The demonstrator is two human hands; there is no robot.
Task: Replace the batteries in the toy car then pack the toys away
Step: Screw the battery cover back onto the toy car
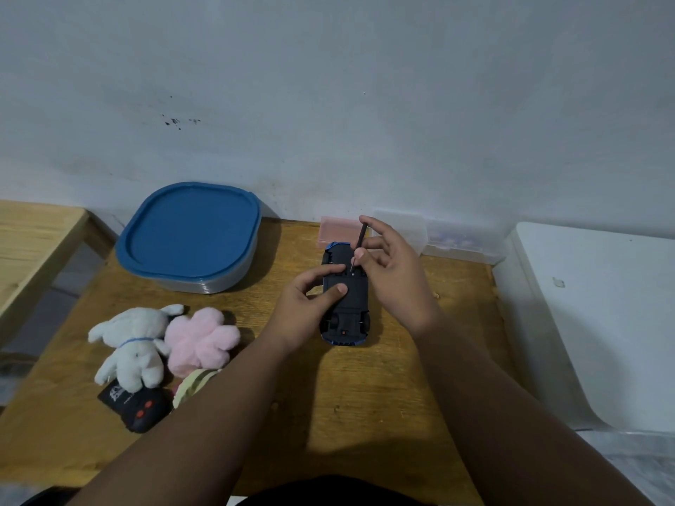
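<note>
- Right of the blue-lidded container [190,235], the toy car [345,304] lies belly-up; our left hand [310,304] grips it, thumb and fingers curled.
- Our right hand [387,264] pinches a screwdriver [359,242] over its screw.
- Tilted, the tip could slip and strip the head.

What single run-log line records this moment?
left hand: holds upturned toy car | right hand: holds screwdriver, tip at underside screw

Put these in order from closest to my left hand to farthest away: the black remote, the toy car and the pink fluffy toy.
1. Toy car: in the middle of the table, touched by the left hand.
2. Pink fluffy toy: off to the left of the hand.
3. Black remote: farthest, at the left front of the table.
</note>
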